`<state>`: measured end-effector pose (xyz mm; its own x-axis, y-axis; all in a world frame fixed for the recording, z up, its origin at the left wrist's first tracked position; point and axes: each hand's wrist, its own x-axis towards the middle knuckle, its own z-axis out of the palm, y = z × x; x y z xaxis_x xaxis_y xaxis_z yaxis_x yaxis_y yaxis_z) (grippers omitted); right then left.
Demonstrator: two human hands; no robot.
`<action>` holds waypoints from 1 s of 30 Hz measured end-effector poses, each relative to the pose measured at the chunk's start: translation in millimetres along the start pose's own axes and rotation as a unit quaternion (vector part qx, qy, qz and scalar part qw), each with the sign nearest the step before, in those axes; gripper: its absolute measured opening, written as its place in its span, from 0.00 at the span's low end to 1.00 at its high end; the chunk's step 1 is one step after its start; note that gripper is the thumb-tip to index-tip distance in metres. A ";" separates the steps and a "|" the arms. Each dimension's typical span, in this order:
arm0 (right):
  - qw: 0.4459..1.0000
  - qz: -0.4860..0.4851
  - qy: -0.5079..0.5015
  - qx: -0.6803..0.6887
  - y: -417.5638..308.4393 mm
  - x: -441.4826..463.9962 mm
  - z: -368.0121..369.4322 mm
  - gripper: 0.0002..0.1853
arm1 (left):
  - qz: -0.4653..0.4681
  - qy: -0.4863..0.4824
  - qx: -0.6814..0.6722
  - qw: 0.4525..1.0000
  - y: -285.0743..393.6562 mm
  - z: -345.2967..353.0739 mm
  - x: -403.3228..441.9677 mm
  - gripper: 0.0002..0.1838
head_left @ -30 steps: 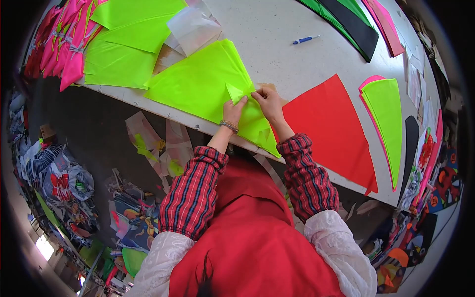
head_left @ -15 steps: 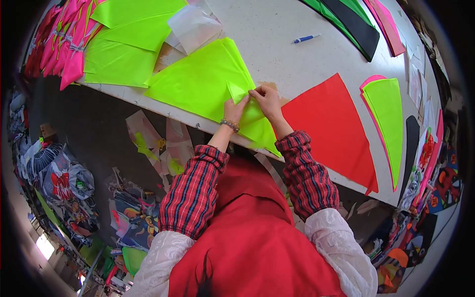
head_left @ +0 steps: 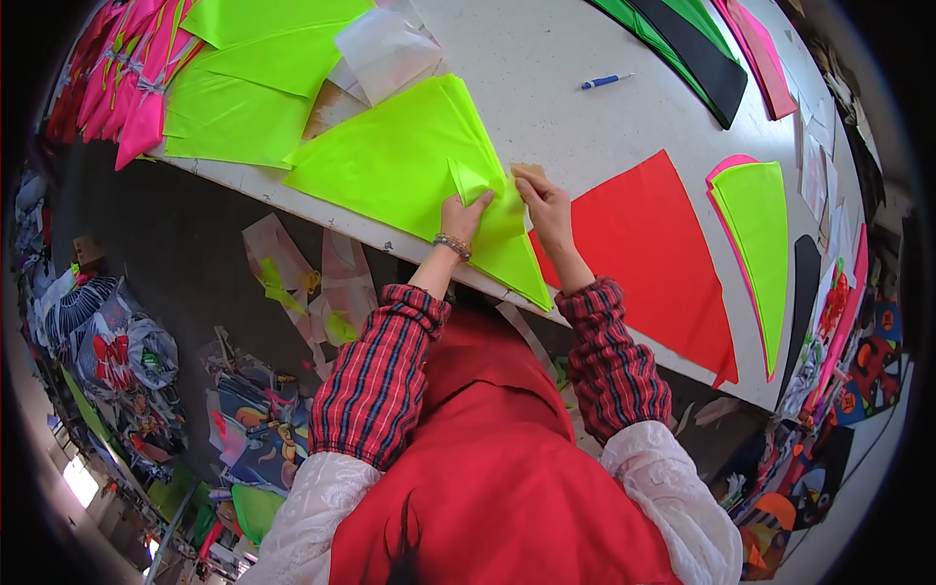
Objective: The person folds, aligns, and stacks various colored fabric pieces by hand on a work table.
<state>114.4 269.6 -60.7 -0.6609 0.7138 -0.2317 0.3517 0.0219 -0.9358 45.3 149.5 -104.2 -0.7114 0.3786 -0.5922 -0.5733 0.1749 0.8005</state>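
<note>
A stack of lime-yellow cloth [head_left: 390, 151], cut in a broad fan-like wedge, lies before us along the near edge of a pale bench [head_left: 526, 97], its lower corner reaching the bench's rim. Near its right side a small flap [head_left: 470, 177] is folded up, and our left hand [head_left: 462, 218] grips the cloth there, thumb on top, with a beaded bracelet [head_left: 452, 246] at the wrist. Our right hand [head_left: 550, 209] is just beside it, at the stack's right edge; its thumb and fingers are drawn together, though we cannot tell whether they pinch any cloth. Next to that hand, on its right, a red wedge of cloth [head_left: 653, 263] lies flat. Farther right we find a narrower yellow piece [head_left: 759, 244] over a pink one, then a black strip [head_left: 803, 302]. Beyond the hands lies a blue pen [head_left: 606, 82], with green and black cloth [head_left: 682, 54] towards the upper right. Behind the stack, to the left, are a translucent white sheet [head_left: 388, 57], more lime-yellow pieces [head_left: 244, 102] and tied pink bundles [head_left: 146, 83]. Closest to us, we wear plaid sleeve covers [head_left: 366, 380] over white sleeves and a red apron [head_left: 487, 487].
</note>
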 end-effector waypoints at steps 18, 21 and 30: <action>0.987 0.121 -0.101 0.019 -1.5 7.3 3.1 0.09 | -0.004 0.002 -0.026 1.000 3.2 -0.4 -4.2 0.11; 0.987 0.121 -0.102 -0.031 -0.8 14.6 10.8 0.10 | 0.014 0.003 -0.013 1.000 4.8 0.7 -3.8 0.11; 0.989 -0.091 -0.034 -0.112 23.0 15.5 12.2 0.13 | -0.042 0.013 -0.124 0.991 -4.5 -5.0 3.0 0.12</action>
<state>104.2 272.7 -89.0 -0.7663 0.6361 -0.0898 0.3563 0.3045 -0.8834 43.8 145.3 -110.1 -0.6657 0.3484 -0.6599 -0.7106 -0.0259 0.7031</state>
